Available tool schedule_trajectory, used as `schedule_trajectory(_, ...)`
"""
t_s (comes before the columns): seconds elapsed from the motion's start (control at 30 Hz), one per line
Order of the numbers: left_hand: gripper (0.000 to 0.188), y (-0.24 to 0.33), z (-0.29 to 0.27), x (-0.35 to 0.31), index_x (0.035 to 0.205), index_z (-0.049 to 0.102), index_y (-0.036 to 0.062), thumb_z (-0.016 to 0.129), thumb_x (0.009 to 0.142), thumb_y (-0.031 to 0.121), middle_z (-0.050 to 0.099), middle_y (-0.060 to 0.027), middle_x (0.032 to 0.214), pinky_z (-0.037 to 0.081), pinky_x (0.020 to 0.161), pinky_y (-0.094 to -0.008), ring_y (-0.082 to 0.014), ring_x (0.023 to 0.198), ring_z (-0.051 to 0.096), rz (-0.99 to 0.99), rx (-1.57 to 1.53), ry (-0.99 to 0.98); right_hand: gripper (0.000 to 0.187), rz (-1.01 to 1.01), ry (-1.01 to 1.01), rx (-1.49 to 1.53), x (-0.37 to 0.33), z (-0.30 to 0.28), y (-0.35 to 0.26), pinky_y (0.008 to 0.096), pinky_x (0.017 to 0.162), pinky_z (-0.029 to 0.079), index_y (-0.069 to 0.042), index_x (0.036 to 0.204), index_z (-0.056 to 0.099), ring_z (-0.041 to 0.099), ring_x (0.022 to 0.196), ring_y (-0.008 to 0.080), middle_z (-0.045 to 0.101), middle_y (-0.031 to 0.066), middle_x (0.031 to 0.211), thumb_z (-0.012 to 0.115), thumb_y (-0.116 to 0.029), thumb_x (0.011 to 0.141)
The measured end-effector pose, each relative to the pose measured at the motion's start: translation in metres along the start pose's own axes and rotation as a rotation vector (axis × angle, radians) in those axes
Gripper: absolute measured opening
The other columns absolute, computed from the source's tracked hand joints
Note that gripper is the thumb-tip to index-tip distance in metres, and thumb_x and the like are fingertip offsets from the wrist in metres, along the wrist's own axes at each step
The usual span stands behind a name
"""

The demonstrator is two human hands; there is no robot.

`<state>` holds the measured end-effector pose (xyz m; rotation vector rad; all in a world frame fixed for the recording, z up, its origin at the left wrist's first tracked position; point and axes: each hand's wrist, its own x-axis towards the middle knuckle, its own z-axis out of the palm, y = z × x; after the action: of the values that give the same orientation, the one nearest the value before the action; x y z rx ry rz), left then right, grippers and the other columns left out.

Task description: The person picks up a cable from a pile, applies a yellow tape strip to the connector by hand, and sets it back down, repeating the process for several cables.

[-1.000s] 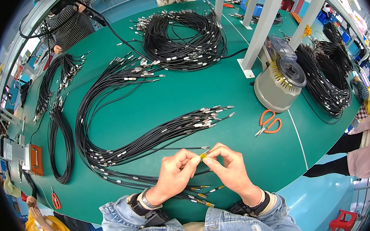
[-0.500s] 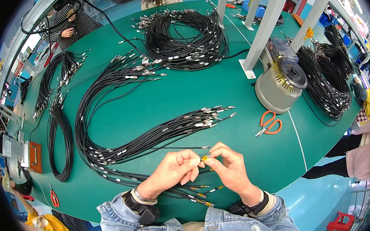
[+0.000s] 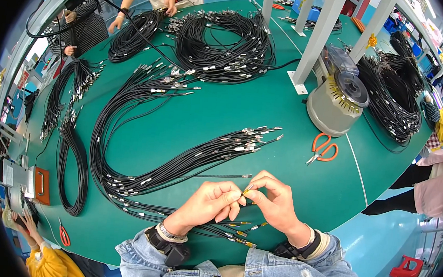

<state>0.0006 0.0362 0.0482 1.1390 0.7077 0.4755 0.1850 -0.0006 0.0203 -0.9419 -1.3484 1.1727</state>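
Observation:
My left hand [image 3: 210,204] and my right hand [image 3: 277,201] meet above the near edge of the green table [image 3: 223,112]. Between their fingertips they pinch the yellow-tipped end of a thin black cable [image 3: 246,192]. Under the hands lie several more cable ends with yellow and metal tips [image 3: 240,232]. A long bundle of black cables [image 3: 189,157] with metal connectors runs diagonally away from my hands toward the upper right.
Orange-handled scissors [image 3: 323,148] lie to the right, by a grey round machine [image 3: 339,98]. Large black cable coils [image 3: 223,45] fill the far side and right edge [image 3: 396,95]. Other people work at the far edge and at the left. White posts [image 3: 321,32] stand on the table.
My hands stay together on the cable end, with the fingers shifted slightly. The head view has tilted, showing more of the far table and a person there.

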Motion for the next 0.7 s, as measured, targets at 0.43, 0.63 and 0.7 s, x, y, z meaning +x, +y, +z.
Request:
schedule_trajectory(0.43,0.03,-0.008,-0.007,0.005,0.085,0.058,0.0009,0.044,0.097,0.025,0.054,-0.0032,0.057,0.027,0.039,-0.019,-0.0036,0.04,0.036,-0.051,-0.136,-0.078,0.009,0.178,0.055,0.311,0.006,-0.004,-0.004,0.0282,0.076,0.043,0.0,0.093,0.063,0.053,0.083,0.0154,0.057,0.007,0.088,0.059,-0.006,0.086)
schedule_trajectory(0.63,0.026,-0.004,0.007,0.005,0.087,0.058,0.0012,0.046,0.097,0.023,0.056,-0.0026,0.059,0.028,0.04,-0.0185,-0.0031,0.042,0.038,0.019,-0.063,0.016,0.011,0.046,-0.074,0.107,0.003,-0.012,0.004,0.0281,0.076,0.042,-0.002,0.096,0.064,0.053,0.084,0.0152,0.058,0.0059,0.089,0.059,-0.006,0.087)
schedule_trajectory(0.7,0.023,-0.004,0.011,0.003,0.088,0.058,0.0015,0.049,0.095,0.021,0.057,-0.0018,0.06,0.029,0.04,-0.0185,-0.0028,0.043,0.039,0.005,0.009,0.06,0.011,0.02,-0.093,0.068,0.003,-0.013,0.004,0.0281,0.076,0.043,-0.002,0.096,0.064,0.053,0.083,0.0152,0.058,0.0058,0.089,0.059,-0.006,0.087)
